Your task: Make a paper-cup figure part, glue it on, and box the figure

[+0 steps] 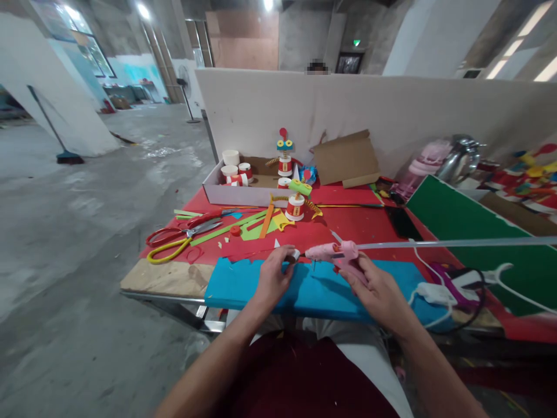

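Over the blue sheet, my left hand [274,273] pinches a small white rounded piece [296,255], its exact kind too small to make out. My right hand [376,290] is wrapped round the handle of a pink hot glue gun [333,251], its nozzle pointing left, close to the white piece. Whether nozzle and piece touch, I cannot tell. A long clear glue stick [435,244] sticks out of the gun's back to the right. Beyond the hands stands a paper-cup figure [295,208] with a green head and coiled yellow arms.
Scissors with red and yellow handles [174,238] lie left among paper strips [230,229]. A white box [239,195] behind holds cups and another figure [284,165]. A green board [470,232], a phone [402,223] and a power strip with cables [456,287] are on the right.
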`<state>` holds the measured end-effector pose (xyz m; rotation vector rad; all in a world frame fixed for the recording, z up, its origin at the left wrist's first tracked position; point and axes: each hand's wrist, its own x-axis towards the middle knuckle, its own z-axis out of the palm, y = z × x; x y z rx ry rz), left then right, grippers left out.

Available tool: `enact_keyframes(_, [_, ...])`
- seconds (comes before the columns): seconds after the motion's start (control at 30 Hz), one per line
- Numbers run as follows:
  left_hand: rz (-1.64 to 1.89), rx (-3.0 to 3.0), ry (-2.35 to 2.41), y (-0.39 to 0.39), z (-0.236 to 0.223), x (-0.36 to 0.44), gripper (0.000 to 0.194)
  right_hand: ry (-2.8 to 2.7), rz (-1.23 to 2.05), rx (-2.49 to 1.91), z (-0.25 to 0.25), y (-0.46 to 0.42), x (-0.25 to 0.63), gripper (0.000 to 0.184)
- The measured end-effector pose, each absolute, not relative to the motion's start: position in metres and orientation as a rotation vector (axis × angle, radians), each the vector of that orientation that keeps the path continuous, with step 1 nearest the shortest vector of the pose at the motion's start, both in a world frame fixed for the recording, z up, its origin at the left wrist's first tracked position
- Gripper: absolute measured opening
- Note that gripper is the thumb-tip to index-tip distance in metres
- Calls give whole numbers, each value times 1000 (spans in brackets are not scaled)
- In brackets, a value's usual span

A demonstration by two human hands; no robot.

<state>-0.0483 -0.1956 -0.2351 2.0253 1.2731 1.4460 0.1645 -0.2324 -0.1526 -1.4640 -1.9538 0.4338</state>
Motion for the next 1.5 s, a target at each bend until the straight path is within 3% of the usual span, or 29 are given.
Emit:
enact_keyframes(0.47, [1427,2108,1299,-197,-237,-45,24,-2055,374,-1512,-157,-235,162,28])
enact_keyframes(1.5, [1390,2131,1259,-195,-236,-46,26,-2098,267,-1552,-163,-235,162,30])
